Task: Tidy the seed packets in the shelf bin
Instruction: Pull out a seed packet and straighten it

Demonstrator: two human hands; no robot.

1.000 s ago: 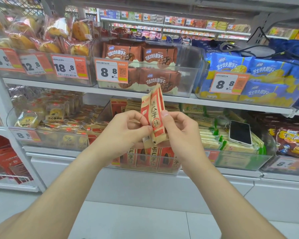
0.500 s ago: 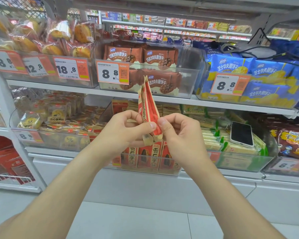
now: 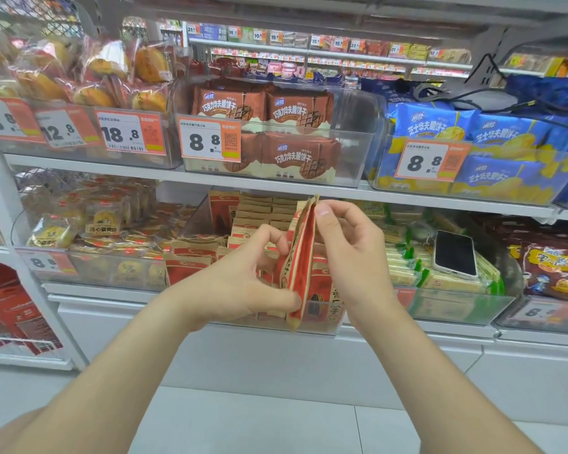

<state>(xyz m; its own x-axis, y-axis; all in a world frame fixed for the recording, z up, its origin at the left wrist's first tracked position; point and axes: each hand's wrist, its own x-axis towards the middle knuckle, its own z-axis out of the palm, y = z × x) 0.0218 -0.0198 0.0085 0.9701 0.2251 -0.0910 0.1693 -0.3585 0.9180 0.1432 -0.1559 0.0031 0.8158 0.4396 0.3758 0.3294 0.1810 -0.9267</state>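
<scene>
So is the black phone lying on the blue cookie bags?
No, the black phone in its white case lies on the green-and-cream packets in the lower clear bin, one shelf below the blue bags.

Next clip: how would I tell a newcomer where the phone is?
Find the lower shelf, under the blue biscuit bags. In the clear bin right of the seed packets lies the phone, on green-edged packets. It is the only dark, glossy slab among printed wrappers.

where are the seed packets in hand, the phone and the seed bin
seed packets [image 3: 304,253]: head view, red face of the held bundle
phone [image 3: 455,252]: head view, middle of its dark screen
seed bin [image 3: 333,324]: head view, lower right corner of its clear front wall
</scene>
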